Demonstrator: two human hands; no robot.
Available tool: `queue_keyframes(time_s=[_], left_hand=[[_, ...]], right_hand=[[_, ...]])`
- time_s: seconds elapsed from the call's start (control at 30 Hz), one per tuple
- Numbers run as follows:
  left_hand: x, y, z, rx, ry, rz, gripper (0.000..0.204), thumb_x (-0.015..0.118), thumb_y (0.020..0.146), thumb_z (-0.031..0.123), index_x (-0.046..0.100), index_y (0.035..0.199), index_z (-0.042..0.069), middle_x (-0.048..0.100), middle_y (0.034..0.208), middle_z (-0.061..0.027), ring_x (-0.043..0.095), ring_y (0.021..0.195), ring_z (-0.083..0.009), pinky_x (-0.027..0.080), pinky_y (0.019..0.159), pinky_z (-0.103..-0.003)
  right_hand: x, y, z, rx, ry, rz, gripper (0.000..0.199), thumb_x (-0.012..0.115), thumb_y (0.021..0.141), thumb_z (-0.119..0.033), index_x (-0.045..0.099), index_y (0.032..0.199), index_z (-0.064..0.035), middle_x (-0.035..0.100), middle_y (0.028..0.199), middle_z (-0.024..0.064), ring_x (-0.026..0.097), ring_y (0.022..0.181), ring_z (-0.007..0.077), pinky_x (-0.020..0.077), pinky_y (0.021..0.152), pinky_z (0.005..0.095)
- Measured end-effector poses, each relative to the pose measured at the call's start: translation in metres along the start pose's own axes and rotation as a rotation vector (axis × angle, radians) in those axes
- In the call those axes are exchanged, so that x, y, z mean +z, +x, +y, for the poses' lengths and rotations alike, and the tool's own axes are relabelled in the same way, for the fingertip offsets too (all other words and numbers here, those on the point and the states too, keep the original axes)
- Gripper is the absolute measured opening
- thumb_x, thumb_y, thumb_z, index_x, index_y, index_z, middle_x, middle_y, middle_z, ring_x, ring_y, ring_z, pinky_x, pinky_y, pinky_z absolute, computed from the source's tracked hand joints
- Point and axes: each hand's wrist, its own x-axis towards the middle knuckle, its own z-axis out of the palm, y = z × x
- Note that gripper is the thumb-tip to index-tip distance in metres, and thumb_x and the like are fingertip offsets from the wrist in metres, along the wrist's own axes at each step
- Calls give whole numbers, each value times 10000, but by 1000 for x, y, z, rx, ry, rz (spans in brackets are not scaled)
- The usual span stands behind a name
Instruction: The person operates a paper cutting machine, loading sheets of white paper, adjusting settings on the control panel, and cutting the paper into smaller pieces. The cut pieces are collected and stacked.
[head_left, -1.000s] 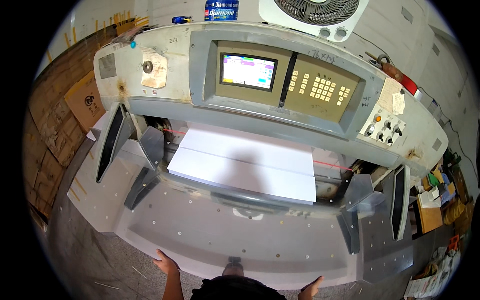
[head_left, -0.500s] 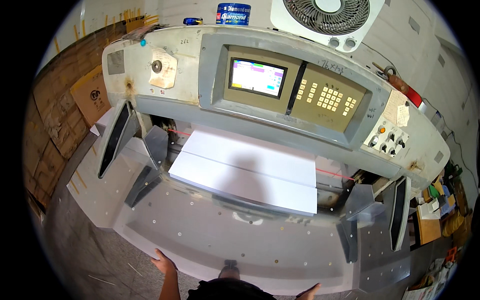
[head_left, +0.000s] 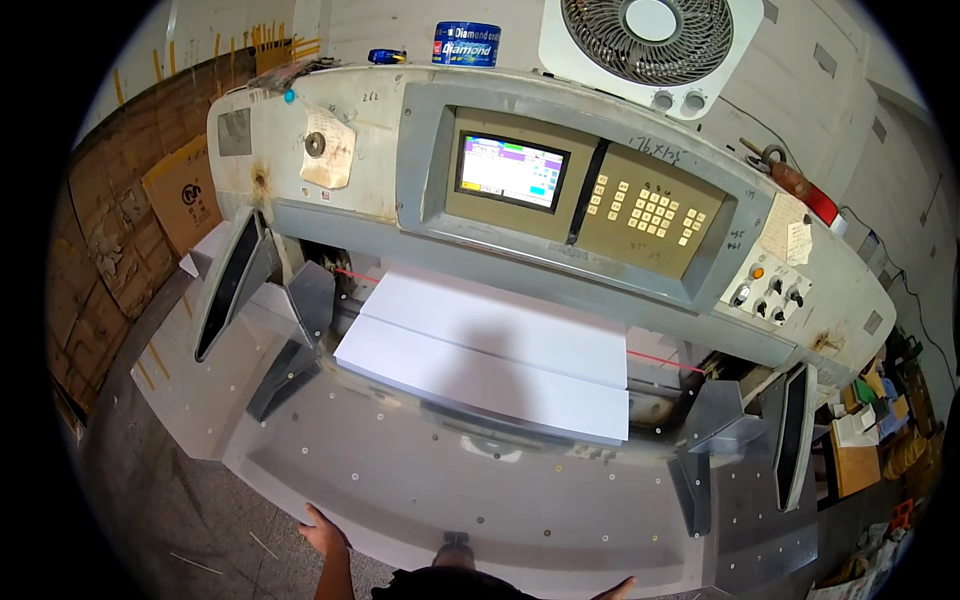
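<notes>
My left hand point(head_left: 324, 532) is at the front edge of the grey machine table point(head_left: 420, 480), left of the middle. Its thumb is stretched up and apart from the other fingers, which are partly hidden at the edge; I see nothing held in it. My right hand point(head_left: 618, 590) shows only at the lower edge of the view, one digit stretched toward the table's front edge, the rest cut off. Beyond the hands, white paper point(head_left: 480, 375) lies in the opening of a paper cutter point(head_left: 370, 215), split by a straight line across it. A red light line crosses at its sides.
A lit screen point(head_left: 511, 172) and a keypad point(head_left: 655, 212) are set in the cutter's front. Angled metal guides point(head_left: 312, 298) flank the opening. A white fan point(head_left: 650, 40) and a blue tin point(head_left: 467, 44) stand on top. Cardboard point(head_left: 182, 195) leans at left.
The view has shifted slightly. Both hands stay at the table's front edge, and the paper lies as before.
</notes>
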Motion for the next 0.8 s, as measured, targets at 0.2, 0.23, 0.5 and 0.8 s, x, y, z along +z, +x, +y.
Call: queue_keyframes(time_s=[0.2, 0.23, 0.5, 0.8], left_hand=[[-2, -3, 2, 29, 0, 5, 888, 476, 808, 638, 309, 1302, -82, 546, 1100, -302, 590, 949, -420, 490, 781, -465], [-2, -3, 2, 22, 10, 6, 884, 476, 810, 635, 311, 1300, -82, 546, 1100, -301, 591, 950, -418, 490, 781, -465], [4, 5, -7, 37, 10, 12, 867, 481, 820, 622, 325, 1294, -87, 541, 1118, -300, 590, 955, -417, 487, 795, -453], [2, 5, -9, 88, 22, 18, 873, 469, 813, 646, 372, 1269, -92, 572, 1069, -290, 589, 965, -412, 476, 798, -459]], right_hand=[[1, 2, 2, -53, 16, 42, 719, 559, 772, -620, 619, 1059, 36, 640, 915, 234, 604, 825, 402, 498, 749, 475], [0, 3, 3, -60, 14, 24, 715, 558, 774, -618, 620, 1059, 35, 640, 913, 235, 604, 823, 404, 499, 747, 478], [-4, -2, -2, -41, -22, -68, 684, 482, 842, -576, 550, 1193, 7, 616, 1047, 213, 580, 940, 380, 472, 833, 500], [-1, 9, 8, 4, -76, -104, 703, 476, 836, -592, 524, 1233, -14, 600, 1107, 190, 566, 969, 355, 452, 873, 515]])
